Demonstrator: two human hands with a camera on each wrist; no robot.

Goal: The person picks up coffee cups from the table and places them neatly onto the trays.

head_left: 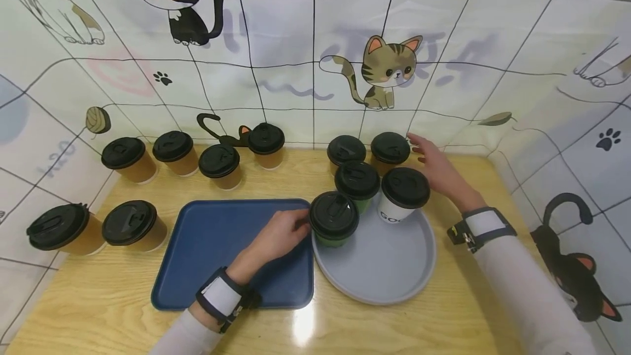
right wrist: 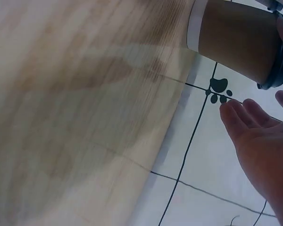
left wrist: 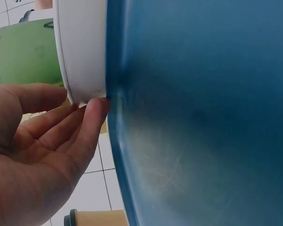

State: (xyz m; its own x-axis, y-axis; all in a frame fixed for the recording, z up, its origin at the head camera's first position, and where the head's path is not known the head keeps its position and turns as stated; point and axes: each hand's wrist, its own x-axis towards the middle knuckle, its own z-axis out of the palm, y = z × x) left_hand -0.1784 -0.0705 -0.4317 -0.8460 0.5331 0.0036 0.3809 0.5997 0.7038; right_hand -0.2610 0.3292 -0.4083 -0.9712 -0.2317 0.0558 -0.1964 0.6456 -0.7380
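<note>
At the left rim of a round grey tray (head_left: 399, 267), my left hand (head_left: 283, 237) pinches the edge between thumb and fingers (left wrist: 92, 117). On this tray stand two green cups (head_left: 334, 241) with black lids and a white cup (head_left: 391, 211) with dark lettering. Just behind are two brown cups (head_left: 382, 167) with black lids; their bases are hidden. My right hand (head_left: 439, 171) is beside the right one of these, its fingers extended and holding nothing. In the right wrist view, a gap shows between those fingers and the brown cup (right wrist: 240, 40).
A blue rectangular tray (head_left: 222, 256) lies left of the round one, edge against edge. Several lidded brown cups (head_left: 228, 177) stand behind and left of it on the wooden table (head_left: 261, 333). A cat-patterned tiled sheet (head_left: 291, 81) backs the table.
</note>
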